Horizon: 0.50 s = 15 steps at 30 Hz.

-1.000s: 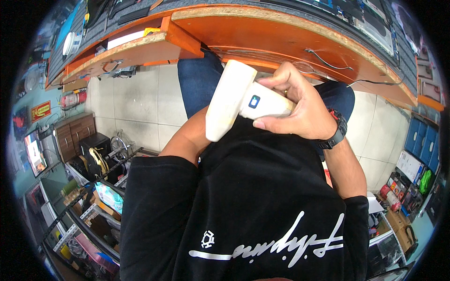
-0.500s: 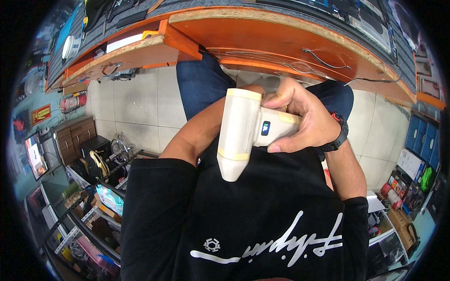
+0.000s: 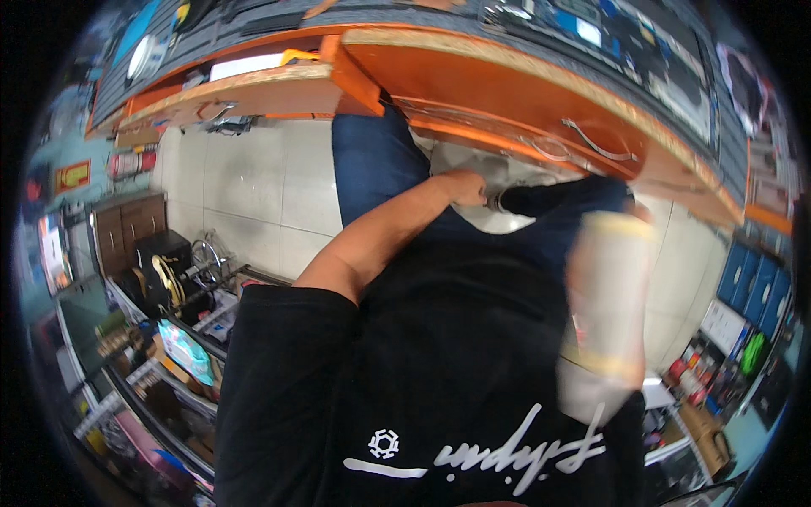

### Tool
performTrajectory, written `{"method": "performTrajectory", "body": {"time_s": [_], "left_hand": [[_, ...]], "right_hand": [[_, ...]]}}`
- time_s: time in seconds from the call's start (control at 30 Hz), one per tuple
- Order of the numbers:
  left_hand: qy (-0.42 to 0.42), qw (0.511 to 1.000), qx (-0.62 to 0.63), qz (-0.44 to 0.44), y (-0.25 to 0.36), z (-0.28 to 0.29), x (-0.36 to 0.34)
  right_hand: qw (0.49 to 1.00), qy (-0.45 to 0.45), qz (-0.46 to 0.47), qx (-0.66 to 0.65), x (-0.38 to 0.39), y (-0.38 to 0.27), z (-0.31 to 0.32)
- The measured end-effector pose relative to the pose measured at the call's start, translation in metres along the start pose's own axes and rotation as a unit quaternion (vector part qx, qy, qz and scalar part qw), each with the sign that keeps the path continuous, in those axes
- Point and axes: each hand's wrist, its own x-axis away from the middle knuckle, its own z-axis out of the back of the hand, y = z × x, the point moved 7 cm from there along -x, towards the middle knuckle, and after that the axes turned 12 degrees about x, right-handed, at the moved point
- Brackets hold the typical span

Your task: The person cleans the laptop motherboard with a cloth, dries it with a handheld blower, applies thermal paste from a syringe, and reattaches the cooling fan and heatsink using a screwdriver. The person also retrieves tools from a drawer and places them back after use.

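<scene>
A cream handheld blower (image 3: 606, 304), tube-shaped with yellowish bands and a tapered end, is at the right in front of my shirt, smeared by motion. My right hand (image 3: 640, 211) holds it and is mostly hidden behind it; only blurred skin shows at its edges. My left hand (image 3: 463, 188) is farther off, over my lap near the left knee, with its fingers curled. Those fingers meet the end of a dark, long form (image 3: 553, 198) with a greyish ring, which I cannot identify.
Ahead stands an orange workbench (image 3: 507, 89) with a grey ribbed mat and an opened electronic device (image 3: 591, 34) on top. A pulled-out drawer (image 3: 228, 89) is at its left. Cables (image 3: 596, 139) hang under the bench. Shelves with goods and a brown cabinet (image 3: 127, 228) line the left side.
The blower has swung right with my right hand, from mid-chest to my right side. My left hand, hidden behind it before, now shows over my lap. The view has shifted slightly.
</scene>
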Motion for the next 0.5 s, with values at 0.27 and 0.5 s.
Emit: {"method": "performTrajectory", "body": {"time_s": [0.27,0.5], "left_hand": [[-0.009,1.0,-0.024,-0.003,-0.001,-0.007,-0.009],[0.021,1.0,-0.006,-0.006,-0.005,-0.003,0.001]], "right_hand": [[0.968,0.035,0.248,0.001,0.023,-0.171,0.046],[0.93,-0.108,0.347,0.053,0.027,-0.24,0.023]]}}
